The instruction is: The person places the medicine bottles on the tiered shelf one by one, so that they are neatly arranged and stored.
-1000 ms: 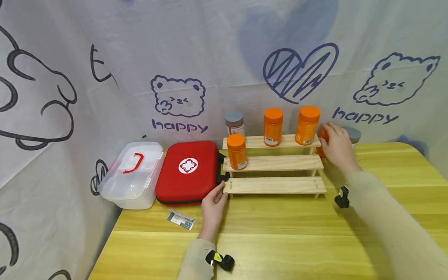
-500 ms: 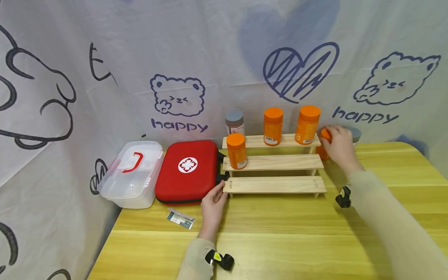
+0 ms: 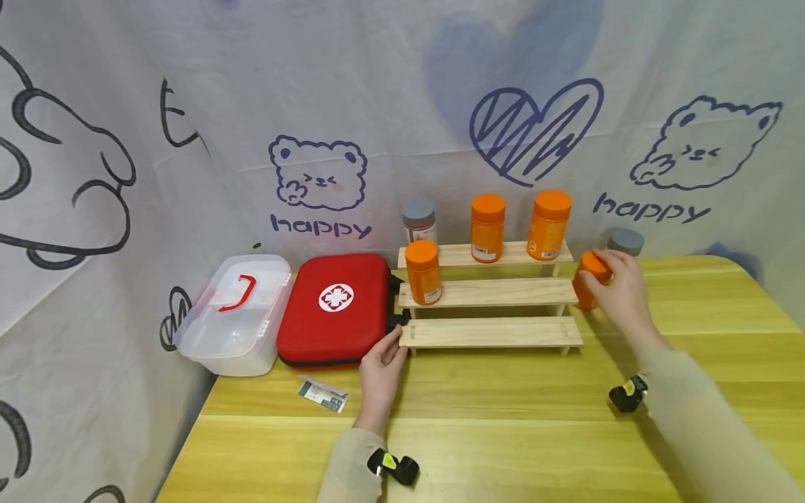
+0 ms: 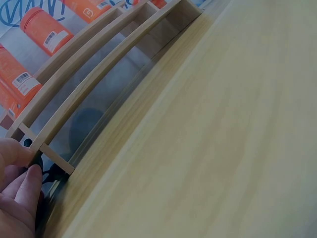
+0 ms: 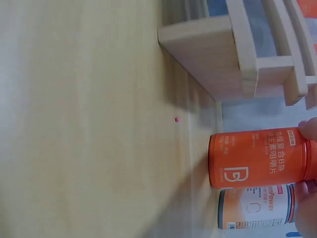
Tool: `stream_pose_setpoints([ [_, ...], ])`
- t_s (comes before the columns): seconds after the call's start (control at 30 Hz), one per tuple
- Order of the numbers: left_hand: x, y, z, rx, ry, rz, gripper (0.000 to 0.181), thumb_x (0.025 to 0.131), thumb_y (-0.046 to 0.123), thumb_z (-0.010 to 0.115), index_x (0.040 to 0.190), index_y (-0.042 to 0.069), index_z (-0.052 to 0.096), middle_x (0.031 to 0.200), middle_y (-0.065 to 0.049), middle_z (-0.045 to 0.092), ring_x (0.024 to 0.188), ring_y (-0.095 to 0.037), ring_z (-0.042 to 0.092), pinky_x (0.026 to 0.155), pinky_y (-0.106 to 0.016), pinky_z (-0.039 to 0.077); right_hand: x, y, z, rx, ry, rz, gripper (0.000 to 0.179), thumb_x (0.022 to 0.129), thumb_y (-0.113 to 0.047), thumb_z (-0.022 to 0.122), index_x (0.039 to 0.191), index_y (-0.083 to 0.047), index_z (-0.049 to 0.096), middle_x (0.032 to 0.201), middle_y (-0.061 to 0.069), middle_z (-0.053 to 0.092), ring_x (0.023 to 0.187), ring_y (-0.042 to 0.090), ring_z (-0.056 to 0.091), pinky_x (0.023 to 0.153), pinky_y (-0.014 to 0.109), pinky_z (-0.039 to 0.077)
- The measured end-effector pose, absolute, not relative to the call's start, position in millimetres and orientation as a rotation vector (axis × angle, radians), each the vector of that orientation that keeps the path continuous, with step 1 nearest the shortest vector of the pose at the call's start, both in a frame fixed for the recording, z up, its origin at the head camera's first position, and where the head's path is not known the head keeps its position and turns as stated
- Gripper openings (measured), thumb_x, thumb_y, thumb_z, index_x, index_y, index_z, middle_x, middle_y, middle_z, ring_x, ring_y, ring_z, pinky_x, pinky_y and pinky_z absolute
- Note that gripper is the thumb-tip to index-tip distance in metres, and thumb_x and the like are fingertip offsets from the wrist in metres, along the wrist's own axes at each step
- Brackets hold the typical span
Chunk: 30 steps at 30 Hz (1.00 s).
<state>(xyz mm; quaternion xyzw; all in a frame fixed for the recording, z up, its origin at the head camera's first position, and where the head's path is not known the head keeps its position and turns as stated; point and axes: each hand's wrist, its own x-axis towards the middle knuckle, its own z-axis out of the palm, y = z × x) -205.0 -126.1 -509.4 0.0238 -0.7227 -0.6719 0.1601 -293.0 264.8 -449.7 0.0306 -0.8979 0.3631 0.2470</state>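
By its lid, my right hand grips an orange supplement bottle just off the right end of a three-tier wooden rack. The bottle is upright, its label turned to the right wrist view, where the fingers wrap its cap end. My left hand pinches the left front corner of the rack's lowest tier between thumb and fingers. Two orange bottles stand on the top tier, and another orange bottle stands at the left of the middle tier. A grey-capped bottle is at the rack's back left.
Behind my right hand stands another grey-capped bottle, partly hidden. Left of the rack lie a red first-aid case and a clear plastic box with a red handle. A small printed packet is on the table before the case.
My right hand has brought the orange bottle forward and a little right, from beside the upper tier to beside the middle one. My left hand stays at the rack's corner.
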Motion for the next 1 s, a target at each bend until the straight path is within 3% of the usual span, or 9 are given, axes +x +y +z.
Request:
stream_pose_setpoints([
  [0.27, -208, -128, -508, 0.057, -2.073, -1.926, 0.036, 0.086, -0.010, 0.063, 0.122, -0.007, 0.061, 0.126, -0.019, 0.059, 0.113, -0.035, 0.057, 0.090, -0.029, 0.050, -273, 266, -447, 0.105, -2.477, 1.008, 0.048, 0.089, -0.016, 0.068, 0.130, 0.006, 0.054, 0.134, 0.028, 0.044, 0.120, 0.049, 0.041, 0.100, 0.063, 0.032],
  [0.6, -205, -126, -510, 0.057, -2.057, -1.951, 0.037, 0.087, -0.006, 0.065, 0.124, -0.001, 0.063, 0.126, -0.013, 0.060, 0.113, -0.029, 0.058, 0.089, -0.023, 0.050, -233, 270, -438, -0.011, -2.462, 1.002, 0.045, 0.086, -0.017, 0.073, 0.123, 0.004, 0.061, 0.132, 0.025, 0.051, 0.121, 0.046, 0.043, 0.099, 0.062, 0.034],
  [0.77, -198, -124, -497, 0.030, -2.074, -1.942, 0.037, 0.087, -0.009, 0.063, 0.124, -0.008, 0.059, 0.126, -0.020, 0.058, 0.113, -0.034, 0.057, 0.090, -0.026, 0.050, -220, 267, -426, -0.023, -2.434, 0.984, 0.045, 0.084, -0.017, 0.075, 0.122, 0.003, 0.062, 0.129, 0.023, 0.053, 0.118, 0.045, 0.046, 0.095, 0.061, 0.037],
  [0.8, -197, -124, -494, 0.028, -2.075, -1.947, 0.037, 0.087, -0.010, 0.062, 0.124, -0.009, 0.059, 0.126, -0.021, 0.058, 0.113, -0.035, 0.057, 0.090, -0.027, 0.050, -217, 265, -423, -0.018, -2.418, 0.976, 0.045, 0.083, -0.016, 0.076, 0.122, 0.003, 0.063, 0.128, 0.022, 0.054, 0.117, 0.044, 0.047, 0.095, 0.058, 0.039],
  [0.87, -197, -124, -494, 0.024, -2.068, -1.943, 0.037, 0.087, -0.009, 0.063, 0.124, -0.009, 0.059, 0.126, -0.021, 0.058, 0.113, -0.034, 0.057, 0.090, -0.027, 0.050, -214, 260, -417, -0.006, -2.380, 0.979, 0.045, 0.081, -0.015, 0.078, 0.121, 0.001, 0.065, 0.126, 0.019, 0.055, 0.115, 0.041, 0.048, 0.097, 0.039, 0.042],
  [1.0, -201, -125, -502, 0.047, -2.051, -1.958, 0.037, 0.087, -0.008, 0.064, 0.124, -0.005, 0.061, 0.126, -0.017, 0.059, 0.113, -0.031, 0.058, 0.090, -0.026, 0.050, -210, 250, -401, 0.023, -2.331, 1.012, 0.045, 0.079, -0.016, 0.080, 0.120, -0.003, 0.067, 0.126, 0.012, 0.057, 0.115, 0.034, 0.049, 0.086, 0.010, 0.032],
])
